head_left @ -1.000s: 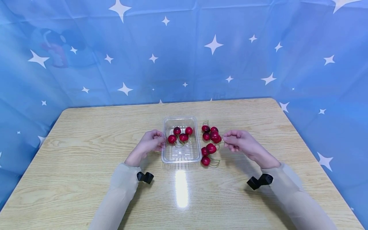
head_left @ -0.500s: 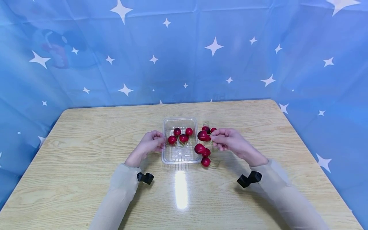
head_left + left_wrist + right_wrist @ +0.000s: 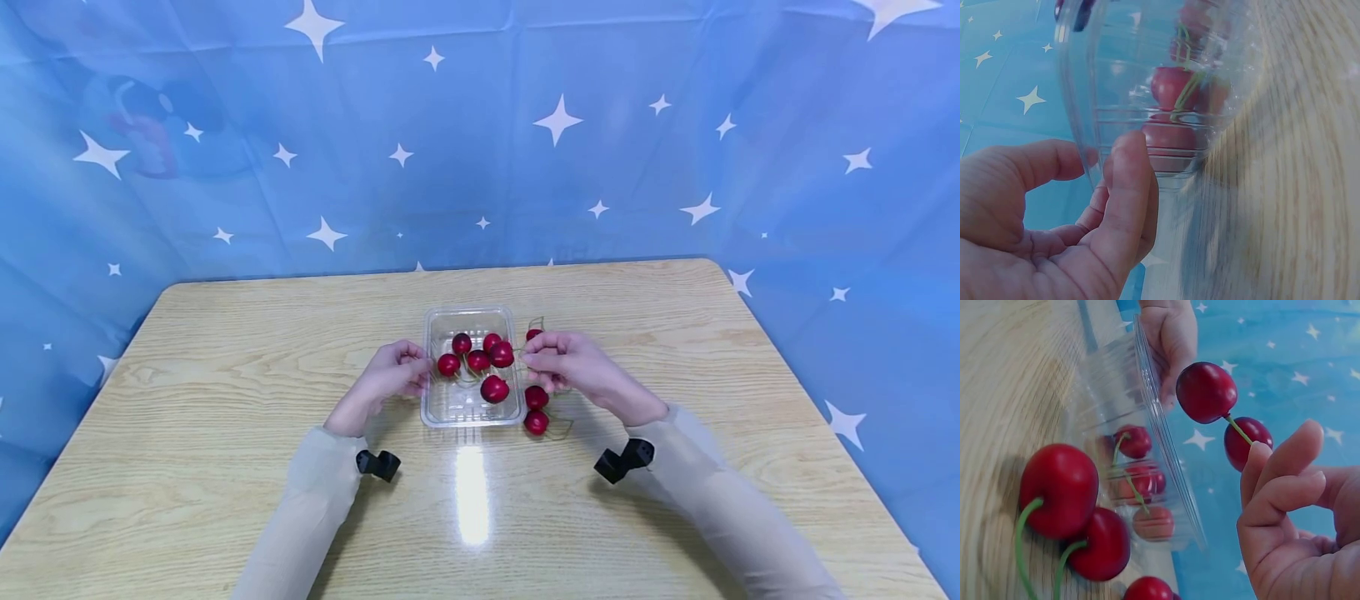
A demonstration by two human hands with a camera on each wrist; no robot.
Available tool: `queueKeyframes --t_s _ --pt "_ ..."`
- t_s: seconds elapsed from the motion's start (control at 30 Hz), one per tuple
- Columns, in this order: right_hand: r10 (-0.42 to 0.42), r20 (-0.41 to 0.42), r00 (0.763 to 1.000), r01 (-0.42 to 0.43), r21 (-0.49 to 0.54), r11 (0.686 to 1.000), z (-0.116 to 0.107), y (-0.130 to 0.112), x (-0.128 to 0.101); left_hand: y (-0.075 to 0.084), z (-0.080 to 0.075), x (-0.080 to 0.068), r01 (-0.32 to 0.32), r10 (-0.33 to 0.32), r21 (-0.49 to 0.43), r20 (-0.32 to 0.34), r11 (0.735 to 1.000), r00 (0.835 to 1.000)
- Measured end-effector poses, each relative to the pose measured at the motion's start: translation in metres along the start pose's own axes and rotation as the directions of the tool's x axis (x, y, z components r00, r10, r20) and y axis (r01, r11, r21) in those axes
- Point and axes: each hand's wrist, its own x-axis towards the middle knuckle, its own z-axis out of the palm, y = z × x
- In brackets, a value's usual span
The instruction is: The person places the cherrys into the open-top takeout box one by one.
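Note:
A clear plastic tray (image 3: 467, 406) sits mid-table with several red cherries (image 3: 462, 343) in it. My left hand (image 3: 418, 372) grips the tray's left wall (image 3: 1079, 94), thumb on one side and fingers on the other (image 3: 1107, 154). My right hand (image 3: 534, 360) pinches the green stems of two joined cherries (image 3: 501, 354), which hang over the tray's right half. In the right wrist view those two cherries (image 3: 1205, 392) dangle from my fingertips (image 3: 1258, 453) above the tray's rim (image 3: 1150, 415). Three loose cherries (image 3: 536, 397) lie on the table just right of the tray.
The wooden table (image 3: 225, 350) has rounded far corners and a blue star-print cloth (image 3: 480, 142) behind and beside it. Loose cherries (image 3: 1059, 487) with green stems lie close under my right hand. A glare spot (image 3: 472, 492) shines near the front.
My right hand has carried the two cherries leftward, from the loose pile to above the tray. My left hand has stayed on the tray's left wall.

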Motion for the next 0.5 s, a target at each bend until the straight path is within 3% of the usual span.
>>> queueKeyframes --t_s 0.5 --pt "0.019 0.037 0.999 -0.017 -0.043 0.999 0.022 -0.009 0.018 0.002 0.001 -0.001 -0.002 0.002 -0.002 -0.010 1.000 1.000"
